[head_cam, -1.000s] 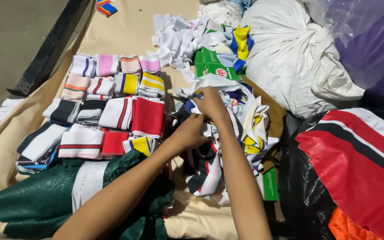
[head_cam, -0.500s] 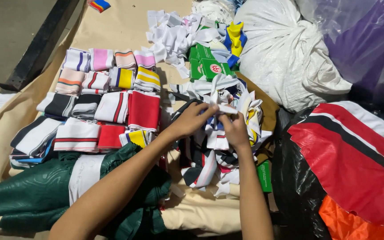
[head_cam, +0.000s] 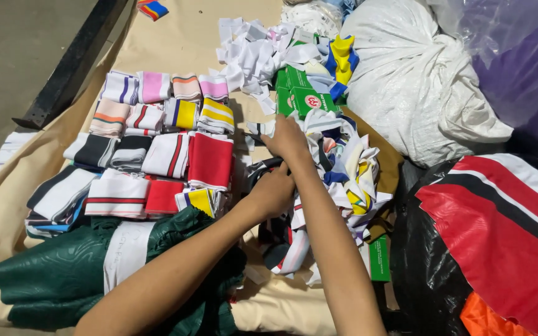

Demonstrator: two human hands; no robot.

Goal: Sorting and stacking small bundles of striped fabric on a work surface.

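A loose pile of striped knit fabric strips (head_cam: 344, 168) lies in the middle of the tan cloth. My right hand (head_cam: 287, 140) rests on the pile's upper left edge, fingers curled over a white strip (head_cam: 260, 128). My left hand (head_cam: 272, 190) sits just below it, closed on a dark strip (head_cam: 258, 169) at the pile's left side. To the left of both hands, folded striped pieces are laid in neat rows (head_cam: 157, 143), with a red stack (head_cam: 210, 160) nearest my hands.
A green garment (head_cam: 57, 277) lies under my left forearm. Behind the pile are green boxes (head_cam: 306, 99), white scraps (head_cam: 250, 53) and a big white sack (head_cam: 418, 93). A black bag with red and white fabric (head_cam: 499, 236) fills the right. A black beam (head_cam: 73, 62) runs along the left.
My right hand has moved up and left to the top edge of the pile. My left hand has dropped lower, onto the dark strip.
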